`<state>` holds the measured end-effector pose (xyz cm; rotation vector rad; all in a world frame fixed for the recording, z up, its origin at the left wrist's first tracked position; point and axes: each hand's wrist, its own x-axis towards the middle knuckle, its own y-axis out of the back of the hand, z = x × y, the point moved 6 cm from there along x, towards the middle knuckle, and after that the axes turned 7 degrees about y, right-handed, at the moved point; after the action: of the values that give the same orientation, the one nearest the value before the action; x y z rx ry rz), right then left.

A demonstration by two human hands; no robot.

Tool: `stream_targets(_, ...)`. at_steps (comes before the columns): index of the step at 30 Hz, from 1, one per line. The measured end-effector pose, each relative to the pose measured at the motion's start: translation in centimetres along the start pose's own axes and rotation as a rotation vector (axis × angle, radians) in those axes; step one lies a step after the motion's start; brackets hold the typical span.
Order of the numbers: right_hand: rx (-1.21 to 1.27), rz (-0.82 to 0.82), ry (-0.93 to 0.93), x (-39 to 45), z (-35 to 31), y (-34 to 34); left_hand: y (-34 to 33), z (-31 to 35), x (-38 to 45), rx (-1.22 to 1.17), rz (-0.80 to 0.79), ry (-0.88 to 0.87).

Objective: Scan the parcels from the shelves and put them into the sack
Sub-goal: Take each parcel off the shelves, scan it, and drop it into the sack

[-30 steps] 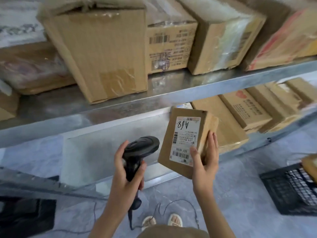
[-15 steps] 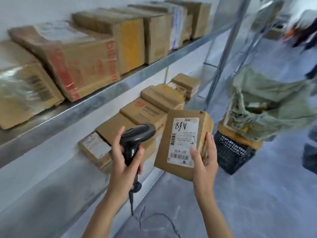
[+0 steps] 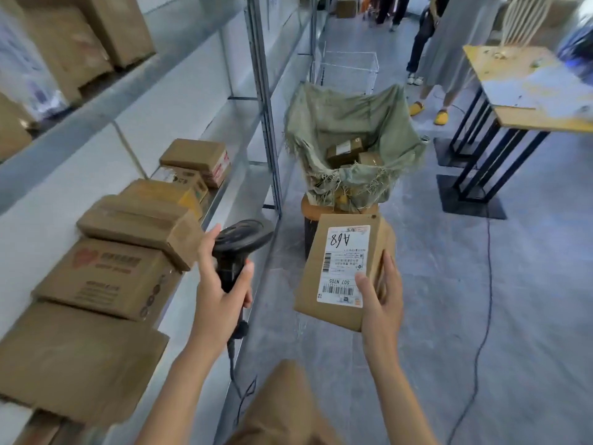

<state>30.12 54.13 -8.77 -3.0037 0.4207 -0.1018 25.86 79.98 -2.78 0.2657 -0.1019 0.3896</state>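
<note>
Sack (image 3: pixel 353 123) now fully ahead — left hand (image 3: pixel 221 293) still grips scanner (image 3: pixel 237 248), right hand (image 3: pixel 382 300) the parcel (image 3: pixel 340 271).

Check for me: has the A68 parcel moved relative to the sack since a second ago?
Yes. The parcel, held by the right hand, was at the shelves with no sack in view; it now sits just short of the open green sack.

A matt brown cardboard parcel (image 3: pixel 345 271) bears a smooth white paper label (image 3: pixel 345 264). The scanner (image 3: pixel 236 248) is matt black plastic. The green woven sack (image 3: pixel 353 130) has frayed edges beside dull grey metal shelves (image 3: pixel 224 200).
</note>
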Motion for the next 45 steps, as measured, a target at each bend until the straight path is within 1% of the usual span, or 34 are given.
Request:
stream_targets(4, -0.02, 0.047, -0.024, 3.5, 1.9, -0.6, -3.5, -1.4, 5.0, -0.019, -0.087, 0.019)
stream_targets(10, -0.056, 0.049, -0.106, 10.4, 5.0, -3.9, -8.4, -3.0, 15.0, -0.062, -0.155, 0.045)
stream_targets(16, -0.075, 0.059, -0.113, 19.7, 5.4, -7.8, -12.6, -4.1, 25.2, -0.107, -0.171, 0.06)
stream_targets(19, -0.077, 0.073, -0.125, 22.6, 6.0, -8.9, -14.2, -4.9, 28.4, -0.116, -0.195, 0.095)
stream_targets(23, -0.083, 0.09, -0.154, 26.4, 6.5, -9.6, -15.7, -6.1, 32.1, -0.105, -0.232, 0.099)
stream_targets(30, -0.016, 0.117, -0.179, 36.8, 6.7, -10.2, -18.7, -7.6, 39.9, -0.11, -0.157, 0.163)
stream_targets(34, -0.03, 0.106, -0.182, 44.7, 7.4, -10.9, -21.8, -7.8, 46.1, -0.076, -0.134, 0.133)
stream_targets(37, -0.069, 0.083, -0.209, 51.2, 8.0, -11.7, -24.2, -8.0, 50.6, -0.051, -0.117, 0.146)
stream_targets(41, -0.149, 0.037, -0.225, 59.2, 10.1, -12.9, -27.1, -8.4, 55.7, -0.032, -0.09, 0.207)
stream_targets(43, -0.222, 0.003, -0.221, 62.4, 12.0, -13.9, -28.1, -9.0, 57.4, -0.021, -0.064, 0.236)
stream_targets(45, -0.354, -0.044, -0.227, 65.1, 14.7, -15.4, -28.9, -9.6, 58.6, -0.033, -0.042, 0.265)
